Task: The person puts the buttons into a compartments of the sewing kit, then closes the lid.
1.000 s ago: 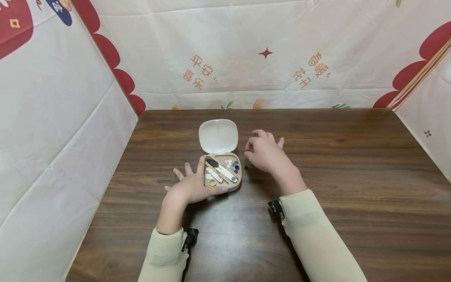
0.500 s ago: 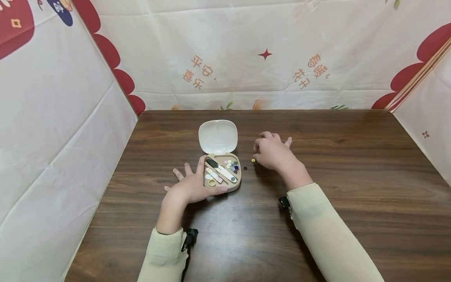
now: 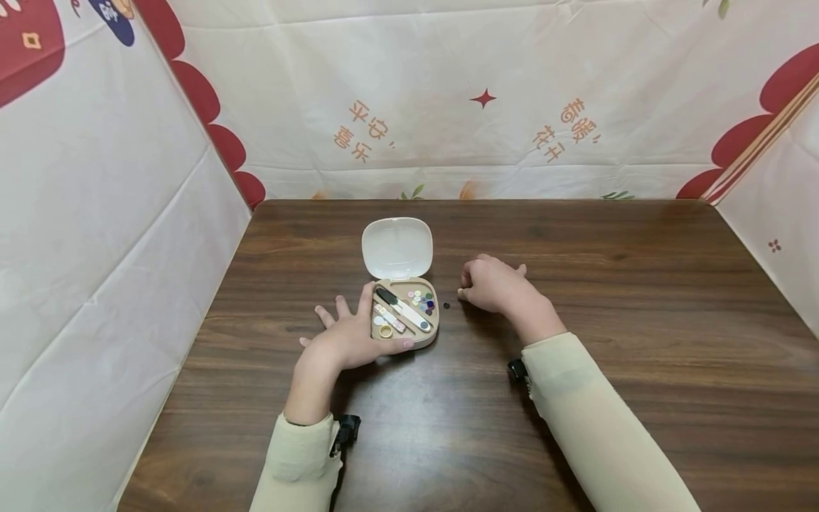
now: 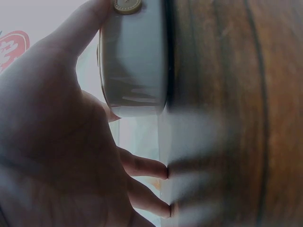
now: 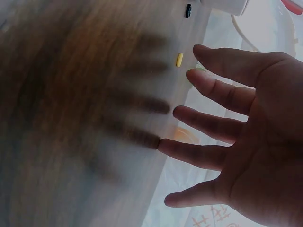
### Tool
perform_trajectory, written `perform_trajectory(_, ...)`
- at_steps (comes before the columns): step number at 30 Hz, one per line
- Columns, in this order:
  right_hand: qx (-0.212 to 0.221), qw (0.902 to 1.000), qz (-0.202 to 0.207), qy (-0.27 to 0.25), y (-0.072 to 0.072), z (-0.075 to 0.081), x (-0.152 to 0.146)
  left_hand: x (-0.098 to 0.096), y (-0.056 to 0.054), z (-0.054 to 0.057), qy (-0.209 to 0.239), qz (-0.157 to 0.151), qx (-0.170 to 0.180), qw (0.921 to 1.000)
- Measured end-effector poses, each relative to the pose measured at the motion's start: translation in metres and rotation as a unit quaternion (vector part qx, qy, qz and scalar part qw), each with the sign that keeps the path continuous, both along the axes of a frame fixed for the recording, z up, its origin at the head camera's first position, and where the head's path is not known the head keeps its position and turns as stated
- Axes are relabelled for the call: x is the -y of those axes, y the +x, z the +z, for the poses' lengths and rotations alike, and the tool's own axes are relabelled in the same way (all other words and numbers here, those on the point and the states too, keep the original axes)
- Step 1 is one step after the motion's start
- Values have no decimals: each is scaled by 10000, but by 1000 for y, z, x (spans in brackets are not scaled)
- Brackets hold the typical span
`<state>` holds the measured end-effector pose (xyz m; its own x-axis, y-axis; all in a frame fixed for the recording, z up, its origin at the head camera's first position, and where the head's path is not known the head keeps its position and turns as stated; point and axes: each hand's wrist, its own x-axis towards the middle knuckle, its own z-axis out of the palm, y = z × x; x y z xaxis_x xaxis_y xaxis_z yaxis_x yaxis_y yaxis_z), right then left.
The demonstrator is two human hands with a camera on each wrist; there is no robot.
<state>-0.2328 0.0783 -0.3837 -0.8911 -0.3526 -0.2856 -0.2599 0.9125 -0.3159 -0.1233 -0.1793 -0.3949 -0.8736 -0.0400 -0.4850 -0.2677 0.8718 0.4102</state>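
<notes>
A small open sewing box (image 3: 424, 343) sits on the wooden table, its white lid (image 3: 397, 249) tipped back. Inside lie several coloured buttons (image 3: 419, 300), a white tool with a black end (image 3: 404, 310), a patterned strip (image 3: 389, 318) and a gold ring (image 3: 386, 331). My left hand (image 3: 342, 341) holds the box between thumb and index finger, other fingers spread. My right hand (image 3: 499, 286) hovers low to the right, fingers apart in the right wrist view. Just off its thumb and index tips is a yellow button (image 5: 179, 59), hidden in the head view. A dark button (image 3: 446, 306) lies beside the box.
Brown wood tabletop (image 3: 640, 320) extends to both sides. A white printed cloth (image 3: 448, 92) hangs behind the table and along its left and right sides. Black wrist cameras (image 3: 346, 431) are strapped at both cuffs.
My right hand moved right, uncovering the yellow button, then lowered towards it so the head view no longer shows the button. My left hand and the box stayed still.
</notes>
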Motion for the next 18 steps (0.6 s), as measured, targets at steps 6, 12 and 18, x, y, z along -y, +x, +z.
perform_trajectory(6,64,10000,-49,51,-8,-1,-1,0,0,1,12,-16,-14,10000)
perform_trajectory(12,-27,9999,-124,63,-13,-1,-3,0,-1,1,8,-42,-11,10000)
perform_trajectory(18,-83,9998,-34,175,-13,0,-1,-1,-1,0,18,-54,16,10000)
